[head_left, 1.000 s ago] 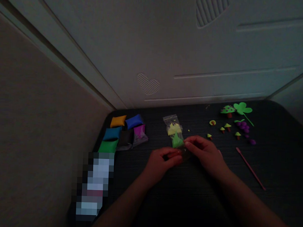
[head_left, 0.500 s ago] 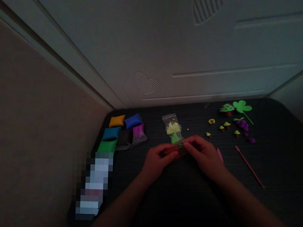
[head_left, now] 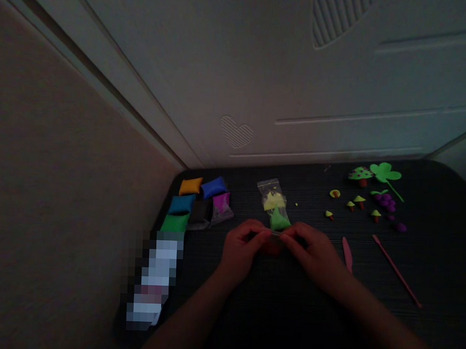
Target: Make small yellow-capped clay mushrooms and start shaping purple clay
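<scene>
Between both hands is a small clear zip bag point(head_left: 271, 247) with something reddish inside, partly hidden by fingers. My left hand point(head_left: 243, 248) pinches one end of its top edge. With thumb and fingers closed, my right hand point(head_left: 307, 246) pinches the other end. Just beyond the fingertips lies a clear bag of light green clay point(head_left: 279, 220). It overlaps a zip bag of pale yellow clay point(head_left: 273, 200). Right of my right hand rests a pink modelling knife point(head_left: 347, 254).
Packets of coloured clay point(head_left: 181, 204) lie on the dark table's left side, above a blurred-out object point(head_left: 155, 278). At right are several small yellow-capped mushrooms point(head_left: 359, 201), a green-capped mushroom point(head_left: 361, 175), a green clover point(head_left: 386, 173), purple grapes point(head_left: 385, 201) and a thin pink tool point(head_left: 398, 272).
Both hands have drawn level along the bag's top edge, and the reddish contents now hang below the fingers. The whole view has shifted slightly, uncovering more of the pink knife.
</scene>
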Action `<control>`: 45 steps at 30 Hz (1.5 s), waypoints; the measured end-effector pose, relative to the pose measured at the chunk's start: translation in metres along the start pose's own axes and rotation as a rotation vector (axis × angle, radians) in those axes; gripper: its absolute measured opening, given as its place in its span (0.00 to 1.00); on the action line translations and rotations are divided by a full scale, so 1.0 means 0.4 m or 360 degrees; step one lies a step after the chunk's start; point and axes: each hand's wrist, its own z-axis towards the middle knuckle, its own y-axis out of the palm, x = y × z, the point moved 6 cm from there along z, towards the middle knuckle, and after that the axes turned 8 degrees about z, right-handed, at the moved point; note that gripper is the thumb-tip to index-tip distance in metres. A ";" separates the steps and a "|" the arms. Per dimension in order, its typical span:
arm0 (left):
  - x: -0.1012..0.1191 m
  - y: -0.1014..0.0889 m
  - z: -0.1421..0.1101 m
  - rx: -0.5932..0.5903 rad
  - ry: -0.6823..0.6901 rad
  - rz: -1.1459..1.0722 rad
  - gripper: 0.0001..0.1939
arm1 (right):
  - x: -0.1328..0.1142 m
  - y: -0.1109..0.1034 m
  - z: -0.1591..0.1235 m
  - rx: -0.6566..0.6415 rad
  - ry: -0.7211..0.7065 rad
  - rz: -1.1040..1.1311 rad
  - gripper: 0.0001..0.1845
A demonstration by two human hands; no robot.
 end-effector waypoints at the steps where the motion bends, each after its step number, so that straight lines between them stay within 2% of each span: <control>1: -0.004 0.000 0.000 0.0002 -0.0025 -0.0027 0.07 | 0.002 0.000 0.000 0.0017 0.0009 -0.0039 0.09; 6: -0.012 -0.004 -0.002 0.0007 -0.0100 -0.0049 0.07 | 0.027 -0.004 -0.002 0.0144 0.0127 -0.0220 0.13; 11: -0.014 -0.011 0.004 0.0043 -0.0135 0.0045 0.09 | 0.030 -0.007 -0.001 0.0176 0.0099 -0.0201 0.16; 13: -0.027 -0.023 0.008 0.0141 -0.0222 0.0003 0.09 | 0.024 -0.012 0.000 0.0190 0.0043 -0.0203 0.16; 16: -0.045 -0.059 0.017 0.0432 -0.0259 -0.0062 0.14 | 0.010 -0.015 0.003 0.0222 -0.0133 -0.0360 0.13; 18: -0.047 -0.082 0.026 0.0587 -0.0164 -0.0002 0.17 | 0.007 -0.011 0.005 0.0228 -0.0238 -0.0560 0.10; 21: -0.042 -0.095 0.042 0.0638 0.0013 0.0237 0.17 | 0.015 0.002 0.008 0.0203 -0.0279 -0.0851 0.14; 25: -0.006 -0.089 0.040 0.0720 0.0371 0.0804 0.24 | 0.031 0.008 0.011 0.0161 -0.0216 -0.1051 0.16; 26: 0.006 -0.077 0.037 0.0701 0.0472 0.1016 0.24 | 0.033 0.006 0.012 0.0164 -0.0202 -0.1077 0.16; 28: 0.017 -0.039 0.034 0.0506 0.0623 0.1427 0.23 | 0.033 0.002 0.013 0.0176 -0.0185 -0.1116 0.15; 30: 0.011 -0.001 0.032 0.0239 0.0682 0.1701 0.20 | 0.031 0.001 0.013 0.0189 -0.0180 -0.1139 0.15; 32: 0.000 0.020 0.032 0.0098 0.0657 0.1847 0.20 | 0.029 0.000 0.012 0.0215 -0.0182 -0.1153 0.14; 37: -0.016 0.023 0.039 0.0173 0.0548 0.1983 0.23 | 0.031 0.002 0.010 0.0254 -0.0219 -0.1164 0.14; 45: -0.005 0.033 0.035 0.0221 0.0572 0.2041 0.24 | 0.029 0.014 0.010 0.0139 -0.0309 -0.1026 0.12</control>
